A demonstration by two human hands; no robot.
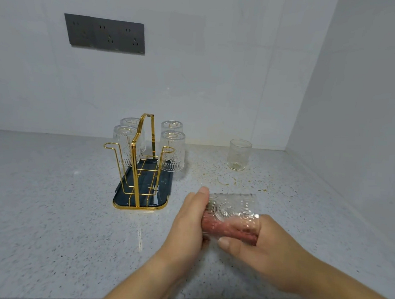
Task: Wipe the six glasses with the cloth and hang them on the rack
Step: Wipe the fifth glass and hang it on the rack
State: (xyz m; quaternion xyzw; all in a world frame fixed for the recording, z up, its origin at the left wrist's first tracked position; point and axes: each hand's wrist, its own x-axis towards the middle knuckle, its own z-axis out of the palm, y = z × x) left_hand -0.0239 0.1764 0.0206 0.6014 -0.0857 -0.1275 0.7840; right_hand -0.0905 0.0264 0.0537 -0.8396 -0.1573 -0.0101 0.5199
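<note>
A patterned clear glass [233,207] lies on its side between my hands, low over the counter. My left hand [188,220] grips its left end. My right hand [264,250] is at its right end, fingers closed on a reddish cloth [224,229] that shows through the glass wall. To the left stands a gold wire rack [136,155] on a dark tray [119,196]. Several glasses [172,151] hang upside down on its rear pegs. The two front pegs [110,146] are bare. One more glass [238,154] stands upright near the back wall, to the right.
The speckled grey counter [50,198] runs to a white tiled back wall with a dark socket strip [105,33]. A side wall [356,112] closes the right end. Yellowish stains [224,181] mark the counter behind my hands. The counter's front edge lies just below my wrists.
</note>
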